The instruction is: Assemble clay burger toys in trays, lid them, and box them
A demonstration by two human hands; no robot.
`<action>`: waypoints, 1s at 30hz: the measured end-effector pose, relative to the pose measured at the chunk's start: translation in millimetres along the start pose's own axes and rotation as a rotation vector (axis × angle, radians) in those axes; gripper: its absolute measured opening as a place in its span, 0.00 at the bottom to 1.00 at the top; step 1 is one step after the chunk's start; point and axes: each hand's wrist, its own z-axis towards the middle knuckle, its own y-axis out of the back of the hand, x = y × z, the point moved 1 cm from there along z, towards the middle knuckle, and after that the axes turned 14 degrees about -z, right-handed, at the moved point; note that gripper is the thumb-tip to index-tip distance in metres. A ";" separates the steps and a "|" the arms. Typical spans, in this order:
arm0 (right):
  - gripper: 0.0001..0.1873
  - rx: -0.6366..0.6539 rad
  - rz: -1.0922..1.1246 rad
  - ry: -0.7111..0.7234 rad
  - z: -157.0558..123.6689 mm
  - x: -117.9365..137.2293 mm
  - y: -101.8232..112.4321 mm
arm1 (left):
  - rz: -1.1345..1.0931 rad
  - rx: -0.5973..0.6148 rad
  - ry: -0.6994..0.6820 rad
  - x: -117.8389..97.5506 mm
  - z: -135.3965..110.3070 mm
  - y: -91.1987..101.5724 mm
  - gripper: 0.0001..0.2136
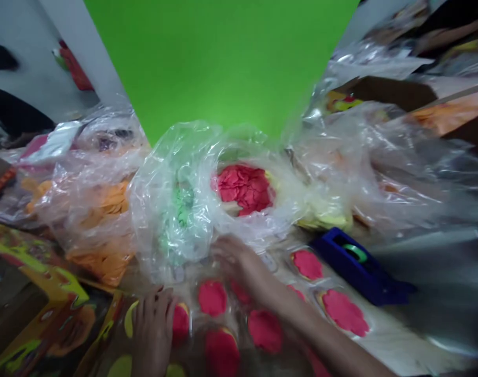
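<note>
In the head view, the left hand (154, 324) lies flat and open, holding nothing, against a red cutout (180, 322) at its three o'clock, while the blurred right hand (233, 256), whose grip I cannot tell, sits just beside the bag of red pieces (244, 188) at its twelve o'clock.

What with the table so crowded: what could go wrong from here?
The right hand at the clear bag of red pieces could tug it over and spill them. The left hand lying on a red cutout might crease or shift it. The blue tape dispenser could snag nearby cutouts.
</note>
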 end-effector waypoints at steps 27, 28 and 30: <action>0.17 0.189 -0.710 -0.181 30.8 -157.9 67.3 | -0.673 0.827 0.445 -117.7 262.6 -169.7 0.09; 0.19 0.170 -0.707 -0.188 35.9 -160.6 65.3 | -0.707 0.809 0.468 -118.6 260.9 -170.0 0.09; 0.21 0.137 -0.687 -0.204 44.6 -167.4 62.5 | -0.794 0.759 0.508 -118.8 259.2 -167.8 0.09</action>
